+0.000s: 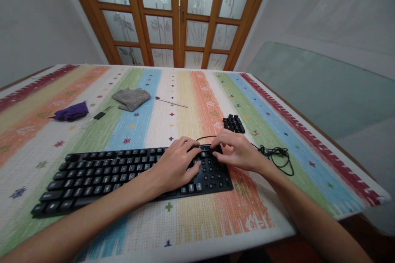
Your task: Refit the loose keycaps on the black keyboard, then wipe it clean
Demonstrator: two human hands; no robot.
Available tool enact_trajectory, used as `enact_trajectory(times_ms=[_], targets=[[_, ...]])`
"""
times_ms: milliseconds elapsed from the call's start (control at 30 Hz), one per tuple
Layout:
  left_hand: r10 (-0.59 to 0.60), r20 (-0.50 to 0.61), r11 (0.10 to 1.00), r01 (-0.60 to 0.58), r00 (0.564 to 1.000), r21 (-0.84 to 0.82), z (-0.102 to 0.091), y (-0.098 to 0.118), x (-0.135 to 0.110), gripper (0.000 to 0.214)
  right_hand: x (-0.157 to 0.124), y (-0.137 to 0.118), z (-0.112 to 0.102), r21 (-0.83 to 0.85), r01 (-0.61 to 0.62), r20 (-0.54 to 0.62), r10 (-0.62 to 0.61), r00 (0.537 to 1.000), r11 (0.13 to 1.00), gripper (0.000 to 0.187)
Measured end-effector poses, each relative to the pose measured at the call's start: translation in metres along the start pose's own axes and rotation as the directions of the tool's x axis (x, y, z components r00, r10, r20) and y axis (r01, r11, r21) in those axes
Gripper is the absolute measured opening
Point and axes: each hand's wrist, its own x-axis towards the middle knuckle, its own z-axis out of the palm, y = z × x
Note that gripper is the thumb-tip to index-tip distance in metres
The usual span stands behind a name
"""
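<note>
A black keyboard (101,177) lies across the near part of the table. At its right end the number pad shows bare key switches, with the keycaps off. My left hand (179,159) rests over the keys left of the number pad, its fingers bent and its thumb apart. Over the upper right corner of the keyboard, my right hand (236,150) has thumb and index finger curled close together; what is between them is too small to make out. Just beyond that hand sits a pile of loose black keycaps (233,124).
A coiled black cable (280,157) lies to the right. Farther back are a purple cloth (71,111), a small tool with a black handle and wire loops (99,115), a grey cloth (131,98) and a thin brush (171,102). A striped tablecloth (191,218) covers the table.
</note>
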Motion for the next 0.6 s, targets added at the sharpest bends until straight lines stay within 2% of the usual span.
enact_trajectory(times_ms=[300,600], targets=[[0.002,0.005,1.000,-0.002,1.000,0.007,-0.001,0.001,0.000,0.023,0.001,-0.001,0.006,0.024,0.072,0.032,-0.073,0.997,0.997,0.008],[0.003,-0.002,1.000,-0.003,1.000,-0.003,0.000,0.000,0.000,0.023,-0.001,-0.002,0.013,-0.039,0.102,0.033,-0.101,0.994,0.994,0.013]])
